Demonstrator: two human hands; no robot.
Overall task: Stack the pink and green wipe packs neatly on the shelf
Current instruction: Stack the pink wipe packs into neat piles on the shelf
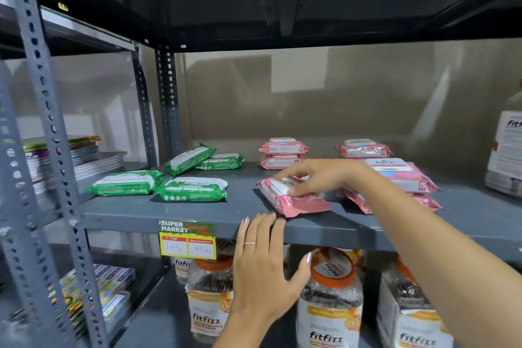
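Several green wipe packs (192, 189) lie loose on the left of the grey shelf (214, 213), one tilted on another at the back. Pink wipe packs sit to the right: a stack of two (283, 153) at the back, another back pile (364, 149), and a front-right pile (401, 175). My right hand (316, 175) rests on top of a single pink pack (293, 200) near the shelf's front edge, fingers spread over its lid. My left hand (262, 265) is open, fingertips touching the shelf's front lip just below that pack.
A yellow price tag (187, 240) hangs on the shelf lip. Fitfizz jars (330, 299) fill the shelf below; another jar (505, 150) stands at the far right. Slotted uprights (45, 110) and stacked booklets (82, 158) are at left. The shelf above hangs low.
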